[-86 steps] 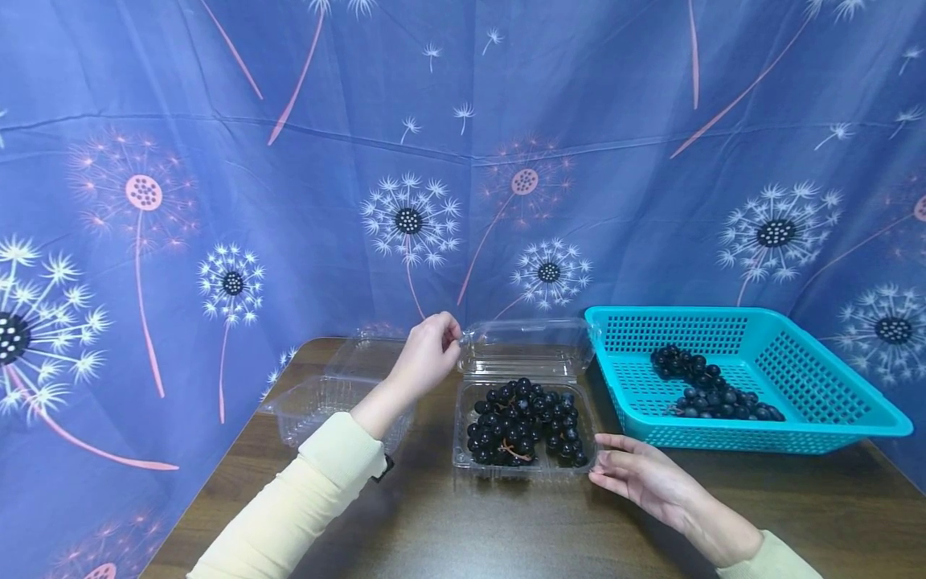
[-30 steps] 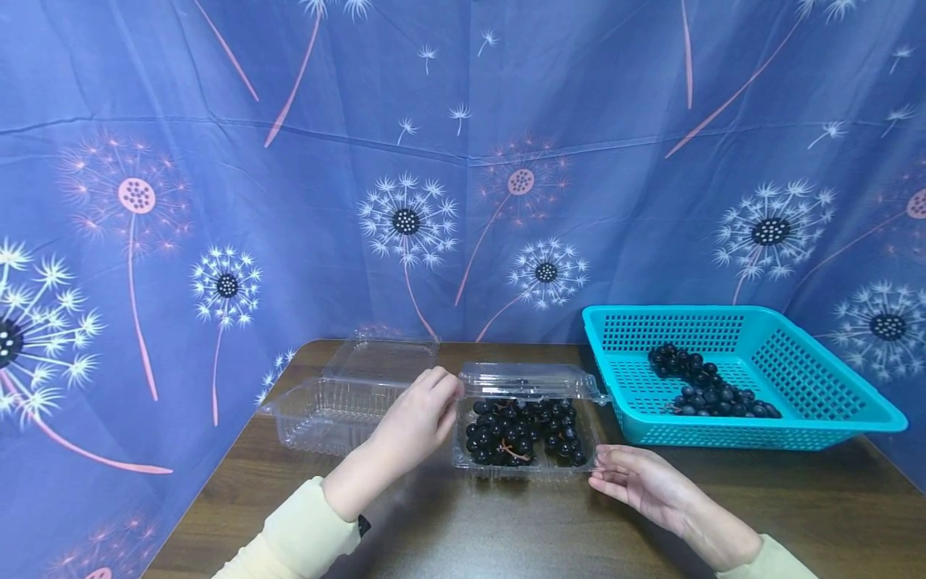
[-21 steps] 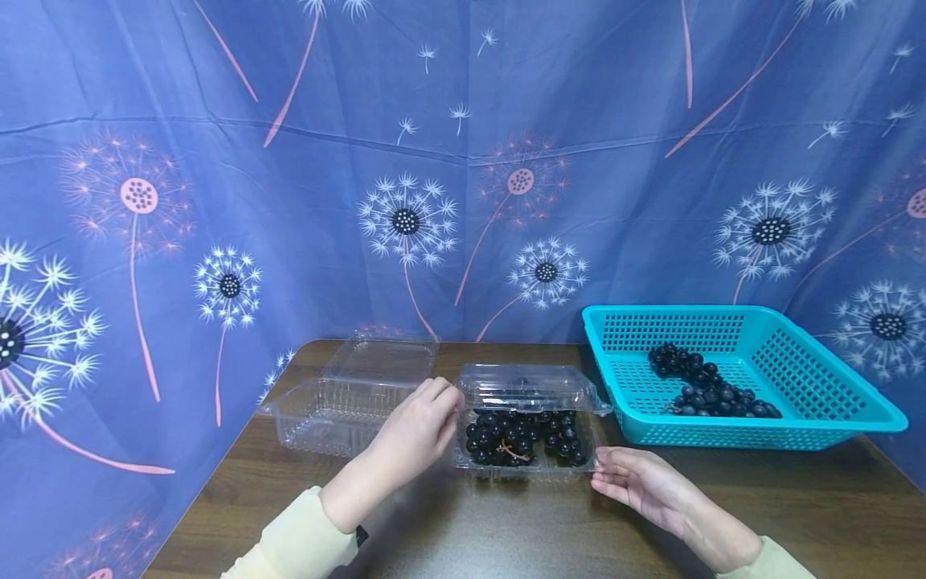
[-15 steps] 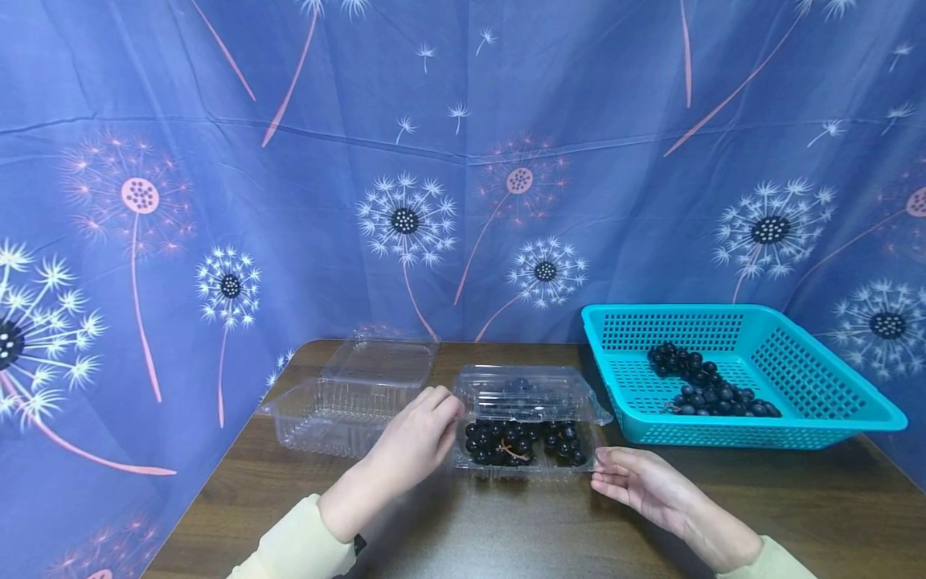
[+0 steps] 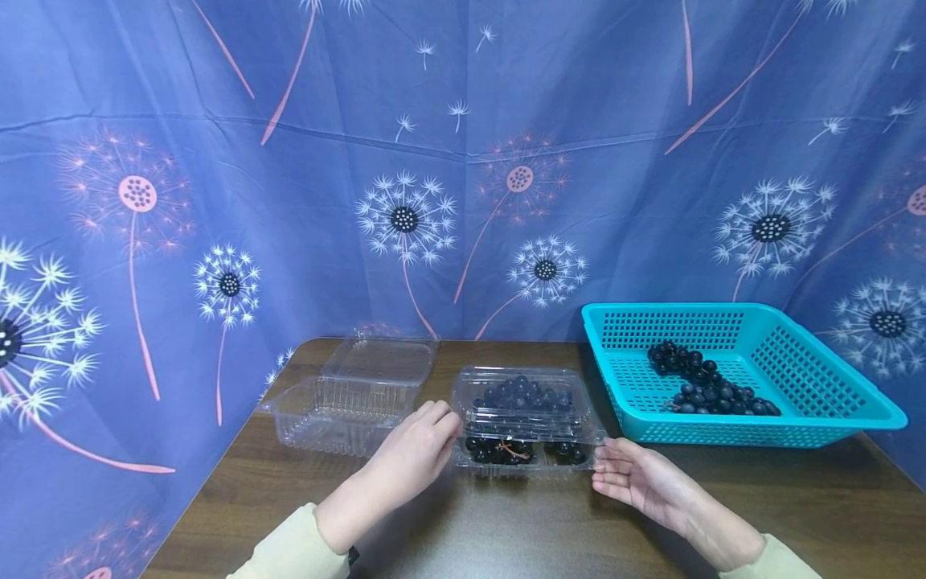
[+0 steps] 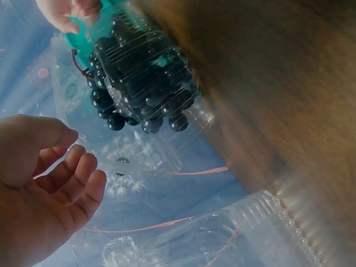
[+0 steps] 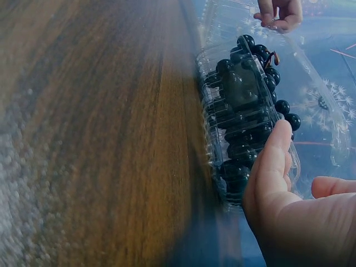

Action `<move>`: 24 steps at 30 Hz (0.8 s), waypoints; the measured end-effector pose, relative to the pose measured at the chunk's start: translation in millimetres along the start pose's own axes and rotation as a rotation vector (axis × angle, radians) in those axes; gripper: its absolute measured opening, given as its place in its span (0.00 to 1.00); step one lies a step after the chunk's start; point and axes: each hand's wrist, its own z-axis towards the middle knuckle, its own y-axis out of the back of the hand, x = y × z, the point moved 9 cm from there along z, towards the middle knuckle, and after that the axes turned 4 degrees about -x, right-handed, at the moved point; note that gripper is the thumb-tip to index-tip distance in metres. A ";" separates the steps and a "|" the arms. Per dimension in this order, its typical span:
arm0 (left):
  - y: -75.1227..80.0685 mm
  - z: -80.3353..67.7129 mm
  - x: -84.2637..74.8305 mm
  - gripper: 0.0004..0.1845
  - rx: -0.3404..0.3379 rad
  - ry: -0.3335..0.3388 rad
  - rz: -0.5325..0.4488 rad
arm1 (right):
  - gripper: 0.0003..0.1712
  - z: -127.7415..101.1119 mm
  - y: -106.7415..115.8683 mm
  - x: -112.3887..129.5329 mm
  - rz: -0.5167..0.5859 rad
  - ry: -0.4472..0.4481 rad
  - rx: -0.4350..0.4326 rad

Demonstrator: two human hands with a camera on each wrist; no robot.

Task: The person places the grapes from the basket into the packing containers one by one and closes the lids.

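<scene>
In the head view a clear plastic clamshell container [image 5: 546, 465] holds dark grapes [image 5: 499, 450]. Its hinged lid [image 5: 524, 418] slopes forward over them, with the front row still uncovered. My left hand [image 5: 412, 450] pinches the lid's left front corner between thumb and fingers, as the left wrist view shows with the lid edge at the fingertips [image 6: 76, 146]. On the other side, my right hand [image 5: 647, 486] rests its nearly straight fingers against the container's right wall. Its thumb stands apart from them in the right wrist view.
A second clear clamshell [image 5: 311, 418] stands with its lid back, to the left, partly behind my left forearm. At the right is a turquoise basket [image 5: 760, 434] with more grapes [image 5: 723, 400]. A blue dandelion-print cloth [image 5: 463, 161] hangs behind the wooden table [image 5: 506, 539].
The lid has swung from upright down and toward me over the grapes, my left hand lowering with it. My right hand has stayed at the container's right side.
</scene>
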 end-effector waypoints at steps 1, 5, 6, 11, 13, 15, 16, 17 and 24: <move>-1.0 -0.9 -0.5 0.11 0.007 -0.003 0.005 | 0.20 -0.1 -0.2 0.2 0.000 0.000 0.002; -4.7 -3.1 -1.7 0.10 0.024 -0.012 0.012 | 0.23 -0.3 0.5 0.2 -0.019 -0.012 -0.011; -5.1 -3.4 -2.1 0.10 0.024 -0.014 0.011 | 0.24 -0.2 1.1 0.0 -0.025 -0.017 -0.018; -7.6 -5.1 -3.0 0.10 0.028 -0.022 0.004 | 0.35 0.0 3.5 -1.6 -0.076 -0.050 -0.056; -8.5 -6.1 -3.4 0.10 0.035 -0.024 0.008 | 0.40 -0.5 2.6 -1.7 -0.094 -0.064 -0.054; -9.0 -7.0 -4.4 0.11 0.038 -0.028 0.012 | 0.42 -0.6 1.0 -1.1 -0.112 -0.071 -0.044; -9.3 -7.3 -4.9 0.11 0.040 -0.031 0.015 | 0.43 -0.7 -0.2 -0.5 -0.121 -0.072 -0.037; -9.7 -7.7 -5.3 0.11 0.042 -0.033 0.016 | 0.42 -1.1 -1.0 0.3 -0.129 -0.073 -0.037; -13.9 -9.4 -7.9 0.11 0.054 -0.047 0.016 | 0.40 -1.3 -2.4 1.7 -0.188 -0.083 -0.071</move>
